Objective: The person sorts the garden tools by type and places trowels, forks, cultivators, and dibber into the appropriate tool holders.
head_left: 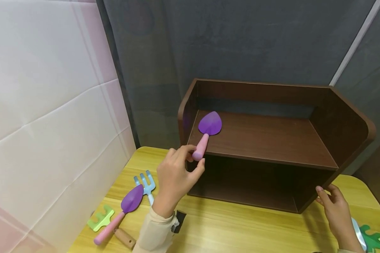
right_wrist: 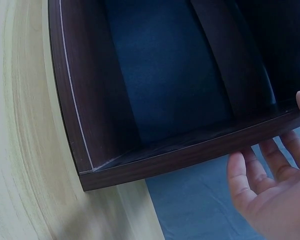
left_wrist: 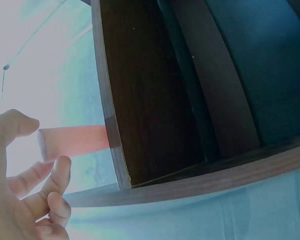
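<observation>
A trowel with a purple blade and a pink handle (head_left: pixel 201 147) lies on the upper board of a dark brown shelf (head_left: pixel 266 137), its handle jutting past the front edge. Around the handle's end, my left hand (head_left: pixel 176 175) has thumb and fingers spread apart. From the left wrist view, the pink handle (left_wrist: pixel 77 141) shows between the parted fingertips of the left hand (left_wrist: pixel 25 180). My right hand (head_left: pixel 337 212) grips the front edge of the shelf's right side panel low down. The right wrist view has its fingers (right_wrist: pixel 237 172) along the panel's outer face.
On the yellow wood-grain table (head_left: pixel 218 228), at left, lie a second purple trowel (head_left: pixel 132 199), a light blue fork (head_left: pixel 149 184), a green rake head (head_left: pixel 102 218) and a wooden handle (head_left: pixel 125 239). Green tool heads (head_left: pixel 375 239) lie at the right. A white wall panel (head_left: pixel 50 105) borders the left.
</observation>
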Available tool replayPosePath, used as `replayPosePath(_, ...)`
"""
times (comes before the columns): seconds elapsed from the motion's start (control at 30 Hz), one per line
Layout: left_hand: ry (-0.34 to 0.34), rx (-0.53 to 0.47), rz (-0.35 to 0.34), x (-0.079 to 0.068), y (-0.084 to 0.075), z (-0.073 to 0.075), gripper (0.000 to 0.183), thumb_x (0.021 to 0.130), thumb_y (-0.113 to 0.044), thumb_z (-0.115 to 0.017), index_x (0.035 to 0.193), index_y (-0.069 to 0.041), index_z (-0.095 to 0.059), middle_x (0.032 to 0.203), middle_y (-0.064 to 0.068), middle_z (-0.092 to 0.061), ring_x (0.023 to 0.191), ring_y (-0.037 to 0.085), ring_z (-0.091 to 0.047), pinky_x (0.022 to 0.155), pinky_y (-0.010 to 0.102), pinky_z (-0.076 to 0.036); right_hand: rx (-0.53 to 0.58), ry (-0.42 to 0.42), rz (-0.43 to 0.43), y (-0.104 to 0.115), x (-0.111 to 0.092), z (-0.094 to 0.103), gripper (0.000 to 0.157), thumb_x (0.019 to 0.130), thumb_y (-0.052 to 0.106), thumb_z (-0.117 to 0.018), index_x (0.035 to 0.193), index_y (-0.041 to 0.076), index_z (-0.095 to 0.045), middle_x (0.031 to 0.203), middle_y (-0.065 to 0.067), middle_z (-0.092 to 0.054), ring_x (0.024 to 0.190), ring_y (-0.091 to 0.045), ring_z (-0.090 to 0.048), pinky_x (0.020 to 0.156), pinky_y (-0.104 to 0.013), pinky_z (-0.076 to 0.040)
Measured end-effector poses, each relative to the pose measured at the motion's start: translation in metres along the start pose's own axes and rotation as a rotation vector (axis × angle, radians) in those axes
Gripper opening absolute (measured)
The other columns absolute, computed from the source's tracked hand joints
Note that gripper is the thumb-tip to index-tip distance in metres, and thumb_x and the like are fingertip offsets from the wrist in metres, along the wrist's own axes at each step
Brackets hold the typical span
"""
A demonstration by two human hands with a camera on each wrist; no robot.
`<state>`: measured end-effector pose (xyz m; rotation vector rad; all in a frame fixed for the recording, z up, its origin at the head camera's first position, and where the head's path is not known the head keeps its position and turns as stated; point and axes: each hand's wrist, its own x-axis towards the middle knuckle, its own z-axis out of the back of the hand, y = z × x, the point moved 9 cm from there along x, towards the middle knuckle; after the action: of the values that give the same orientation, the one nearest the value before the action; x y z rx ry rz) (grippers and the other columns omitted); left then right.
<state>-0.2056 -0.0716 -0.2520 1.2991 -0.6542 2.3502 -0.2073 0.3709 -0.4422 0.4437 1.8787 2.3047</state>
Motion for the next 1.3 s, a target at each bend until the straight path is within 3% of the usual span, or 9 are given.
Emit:
replayPosePath(0.27,-0.004,-0.011,-0.009,0.0,0.001,0.003,0.024,0.074,-0.026,-0.076,0.091,-0.011,-0.067,0.068,-0.005,-0.062,0.058,0.011,-0.044,0.044,0.018,-0.027,0.027,-0.013,0.011,0.0,0.003,-0.001,0.021,0.099,0.02,-0.052,0.115,0.032,-0.049,0.109,0.024,-0.048,0.091,0.018,-0.051,0.07,-0.004,-0.045)
replayPosePath(0.8,-0.016,-0.044,0.014,0.01,0.0,-0.009,0.021,0.076,-0.022,-0.077,0.09,-0.012,-0.065,0.073,-0.002,-0.067,0.066,0.015,-0.055,0.045,0.021,-0.034,0.01,-0.014,0.007,-0.002,0.002,-0.001,0.02,0.099,0.02,-0.052,0.114,0.034,-0.047,0.107,0.025,-0.047,0.09,0.019,-0.051,0.071,-0.003,-0.045)
replayPosePath(1.3,0.03,-0.026,0.03,0.01,0.002,-0.016,0.029,0.078,-0.029,-0.078,0.097,-0.012,-0.066,0.076,-0.003,-0.067,0.064,0.015,-0.053,0.046,0.021,-0.033,0.029,-0.01,0.001,-0.001,-0.001,-0.001,0.02,0.099,0.019,-0.052,0.113,0.033,-0.047,0.107,0.024,-0.047,0.091,0.018,-0.051,0.071,-0.003,-0.044)
